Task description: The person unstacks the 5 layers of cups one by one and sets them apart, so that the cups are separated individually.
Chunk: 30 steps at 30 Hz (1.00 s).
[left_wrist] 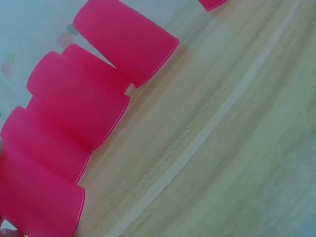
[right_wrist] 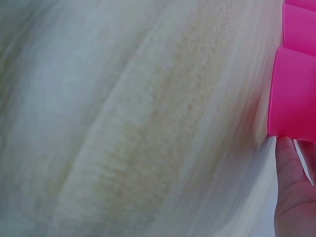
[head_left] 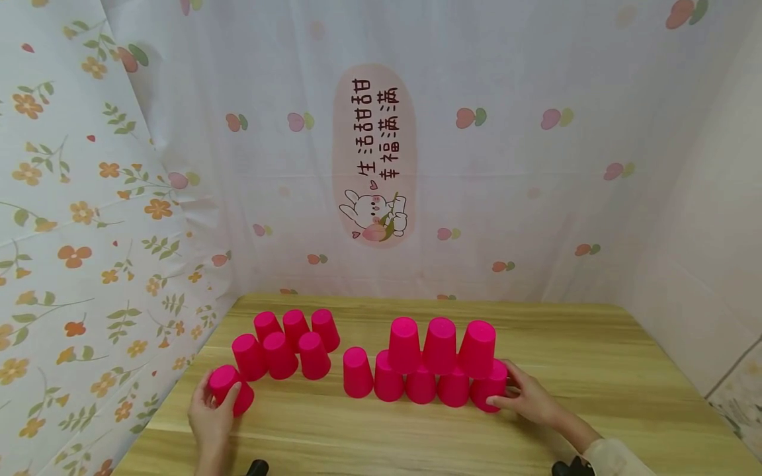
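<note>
At the table's left side my left hand (head_left: 212, 416) curls its fingers and thumb round an upside-down pink cup (head_left: 225, 381); the same cup (left_wrist: 37, 200) fills the lower left of the left wrist view. On the right, my right hand (head_left: 526, 395) holds the end cup (head_left: 495, 383) of a bottom row between thumb and fingers. Three cups, among them a middle one (head_left: 440, 347), stand on top of that row. In the right wrist view the hand (right_wrist: 296, 202) touches the lower edge of a cup (right_wrist: 295, 94).
Several more upside-down cups (head_left: 280, 357) stand in two rows beyond my left hand. A patterned curtain (head_left: 506, 172) hangs behind the wooden table (head_left: 369, 443). Dark objects (head_left: 258, 468) show at the bottom edge of the head view.
</note>
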{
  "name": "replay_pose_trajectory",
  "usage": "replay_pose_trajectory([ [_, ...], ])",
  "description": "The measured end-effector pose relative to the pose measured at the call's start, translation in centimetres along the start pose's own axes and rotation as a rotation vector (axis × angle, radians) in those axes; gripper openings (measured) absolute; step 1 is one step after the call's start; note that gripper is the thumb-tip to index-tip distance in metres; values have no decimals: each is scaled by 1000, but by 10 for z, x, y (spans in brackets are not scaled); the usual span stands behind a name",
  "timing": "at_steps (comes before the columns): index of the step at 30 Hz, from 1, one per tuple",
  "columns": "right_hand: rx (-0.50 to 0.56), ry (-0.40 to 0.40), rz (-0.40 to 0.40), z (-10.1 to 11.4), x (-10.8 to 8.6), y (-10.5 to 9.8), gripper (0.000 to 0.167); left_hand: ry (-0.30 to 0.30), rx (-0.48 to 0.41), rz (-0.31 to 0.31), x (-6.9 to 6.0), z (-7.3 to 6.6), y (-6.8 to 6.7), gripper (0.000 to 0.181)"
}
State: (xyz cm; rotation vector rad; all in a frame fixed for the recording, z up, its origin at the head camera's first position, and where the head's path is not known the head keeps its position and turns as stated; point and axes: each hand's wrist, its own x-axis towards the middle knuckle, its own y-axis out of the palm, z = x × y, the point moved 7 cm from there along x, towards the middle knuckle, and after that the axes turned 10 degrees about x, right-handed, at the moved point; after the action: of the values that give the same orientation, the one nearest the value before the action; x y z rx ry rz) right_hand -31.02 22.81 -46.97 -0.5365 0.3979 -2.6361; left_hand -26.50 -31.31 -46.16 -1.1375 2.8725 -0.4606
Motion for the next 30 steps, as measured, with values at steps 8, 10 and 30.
replay_pose_trajectory([
  [8,-11,7,-9,1,0,1,57,35,19,4,3,-1,1,62],
  [10,-11,8,-10,1,1,1,57,46,31,6,3,-2,1,61],
  [30,-2,7,-20,2,0,3,55,59,111,110,10,1,5,67],
])
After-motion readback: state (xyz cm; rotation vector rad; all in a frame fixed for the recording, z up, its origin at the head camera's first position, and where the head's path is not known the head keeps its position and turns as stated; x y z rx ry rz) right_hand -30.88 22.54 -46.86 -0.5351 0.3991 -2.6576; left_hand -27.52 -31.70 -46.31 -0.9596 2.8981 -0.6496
